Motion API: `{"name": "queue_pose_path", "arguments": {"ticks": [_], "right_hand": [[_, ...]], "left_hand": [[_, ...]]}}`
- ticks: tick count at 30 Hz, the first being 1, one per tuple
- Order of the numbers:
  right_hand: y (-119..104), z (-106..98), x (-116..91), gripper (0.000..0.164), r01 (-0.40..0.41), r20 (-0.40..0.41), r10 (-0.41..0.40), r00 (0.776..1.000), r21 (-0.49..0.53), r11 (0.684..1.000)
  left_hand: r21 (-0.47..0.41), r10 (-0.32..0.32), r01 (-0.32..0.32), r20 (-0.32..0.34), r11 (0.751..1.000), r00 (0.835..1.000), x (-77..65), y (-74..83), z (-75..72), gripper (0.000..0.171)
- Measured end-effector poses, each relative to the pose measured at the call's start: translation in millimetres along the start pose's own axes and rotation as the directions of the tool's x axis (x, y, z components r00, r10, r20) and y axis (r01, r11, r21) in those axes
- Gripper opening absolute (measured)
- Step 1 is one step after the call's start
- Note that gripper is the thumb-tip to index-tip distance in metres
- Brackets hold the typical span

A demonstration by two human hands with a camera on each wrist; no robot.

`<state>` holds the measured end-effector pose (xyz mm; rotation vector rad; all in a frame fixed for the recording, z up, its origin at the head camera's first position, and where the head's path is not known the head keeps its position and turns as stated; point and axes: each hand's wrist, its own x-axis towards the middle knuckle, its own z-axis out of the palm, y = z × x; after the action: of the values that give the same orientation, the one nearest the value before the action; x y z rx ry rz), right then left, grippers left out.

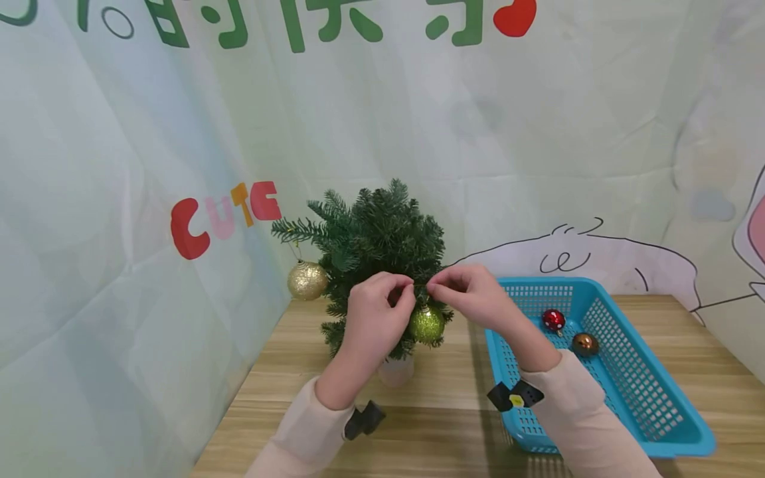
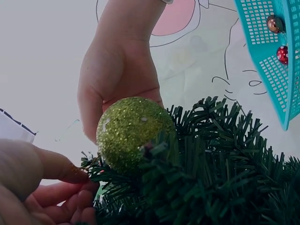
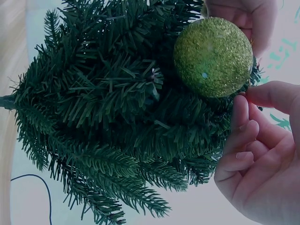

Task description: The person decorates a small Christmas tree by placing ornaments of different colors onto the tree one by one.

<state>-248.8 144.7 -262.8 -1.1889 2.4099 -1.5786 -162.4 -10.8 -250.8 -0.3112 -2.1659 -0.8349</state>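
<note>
A small green Christmas tree [image 1: 385, 232] stands on the table, and a glittery green bauble [image 1: 427, 324] hangs at its front right. Just above that bauble, my left hand [image 1: 378, 315] and right hand [image 1: 475, 295] face each other, each with thumb and forefinger pinched on the bauble's thin gold string [image 1: 420, 285]. In the left wrist view, the left thumb and finger meet beside a branch tip, close to the green bauble [image 2: 133, 133]. The right wrist view has the right fingertips right under the bauble [image 3: 213, 57], against the needles.
A gold glitter bauble [image 1: 307, 280] hangs from a branch at the tree's left. To the right is a blue plastic basket [image 1: 651, 358] holding a red bauble with white dots [image 1: 553, 320] and a brown bauble [image 1: 585, 344]. A printed cloth [image 1: 382, 119] hangs behind the wooden table [image 1: 442, 425].
</note>
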Motion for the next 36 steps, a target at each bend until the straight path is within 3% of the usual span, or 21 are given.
{"name": "queue_pose_path", "arguments": {"ticks": [5,9,14,19,26,36], "right_hand": [[1,2,-6,0.016,0.02,0.026,-0.02,0.999,-0.013,1.0],[0,3,-10,0.015,0.053,0.036,-0.052,0.998,-0.038,0.998],[3,2,-14,0.014,0.089,0.035,-0.087,0.996,-0.062,0.994],[8,-3,-21,0.016,0.067,0.005,-0.067,0.998,-0.077,0.995],[18,-22,-33,0.018,0.007,-0.04,-0.013,0.999,-0.134,0.991],[31,-52,-47,0.022,-0.057,-0.091,0.036,0.995,-0.239,0.969]], "left_hand": [[0.082,0.066,-0.066,-0.001,0.994,0.998,-6.9,1.5,-1.4,0.01],[0.128,0.082,-0.082,0.011,0.988,0.997,-12.5,0.9,-1.6,0.01],[0.13,0.094,-0.094,0.009,0.987,0.996,-18.0,-0.1,-2.1,0.008],[0.117,0.101,-0.099,-0.014,0.988,0.995,-21.5,-0.4,-4.5,0.008],[0.073,0.11,-0.102,-0.128,0.992,0.986,-29.4,-5.2,-11.2,0.011],[0.014,0.16,-0.163,-0.302,0.987,0.94,-39.1,-22.2,-14.2,0.022]]}}
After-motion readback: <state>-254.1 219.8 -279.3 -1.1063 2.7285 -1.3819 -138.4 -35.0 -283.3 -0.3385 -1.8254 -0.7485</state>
